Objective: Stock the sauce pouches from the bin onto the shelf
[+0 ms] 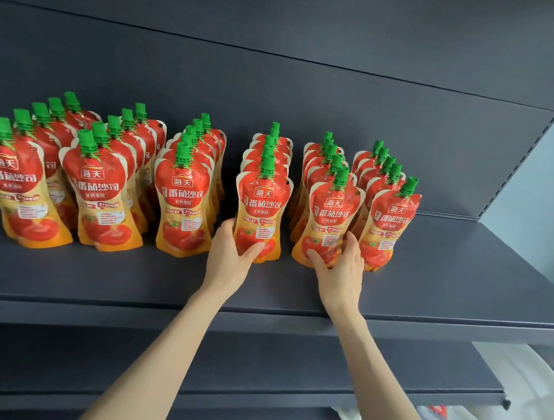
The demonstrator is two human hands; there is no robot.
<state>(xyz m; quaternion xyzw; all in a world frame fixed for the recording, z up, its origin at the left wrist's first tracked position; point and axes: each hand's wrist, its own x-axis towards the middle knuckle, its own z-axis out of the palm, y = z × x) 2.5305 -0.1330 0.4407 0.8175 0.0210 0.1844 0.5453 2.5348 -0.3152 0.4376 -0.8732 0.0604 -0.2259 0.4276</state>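
Both hands are at the front of the dark grey shelf [430, 292], and each one holds a sauce pouch by its lower part. The left hand [229, 256] is closed around the base of the front pouch of the fourth row [262, 205], with the thumb across the tomato picture. The right hand [341, 266] grips the front pouch of the fifth row [332, 215], which leans a little to the right.

To do this step well, I think each pouch should be pressed down flat on its base and turned so the label faces forward, in line with its green cap [340, 177] and the row behind. The right pouch probably needs to be set straight before the hand lets go, because these soft pouches tip easily and can push the neighbours.

The shelf surface is smooth and level, with free space in front and at the right. Six rows stand on it. The bin is not in view; a lower shelf [388, 373] and some white plastic [519, 419] appear below.
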